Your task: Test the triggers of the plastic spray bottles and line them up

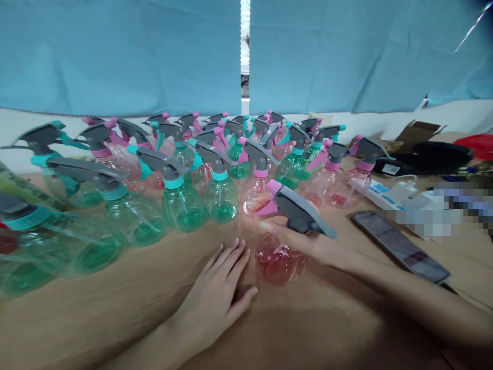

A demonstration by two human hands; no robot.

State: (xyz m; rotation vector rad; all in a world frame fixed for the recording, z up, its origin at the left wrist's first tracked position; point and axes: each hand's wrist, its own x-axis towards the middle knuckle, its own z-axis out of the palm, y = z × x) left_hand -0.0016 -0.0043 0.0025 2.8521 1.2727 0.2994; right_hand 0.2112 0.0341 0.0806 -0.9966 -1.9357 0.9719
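Note:
Near the middle of the table stands a pink spray bottle [280, 263] with a grey and pink trigger head. My right hand [296, 239] reaches across its neck, just under the head, with the fingers pointing left; whether they grip the neck is hard to tell. To the left of this bottle my left hand [227, 282] lies flat on the brown table [154, 308], fingers spread and holding nothing. Behind the hands are a green bottle [222, 200] with a teal collar and another pink bottle [254, 187], close to my right fingertips.
Several green and pink spray bottles fill the back and left, including a large green one [134, 218]. At the right are a phone [400, 246], a white power strip [379, 195], an open cardboard box [419, 132] and a black case [442, 154]. A blue cloth [115, 56] hangs behind.

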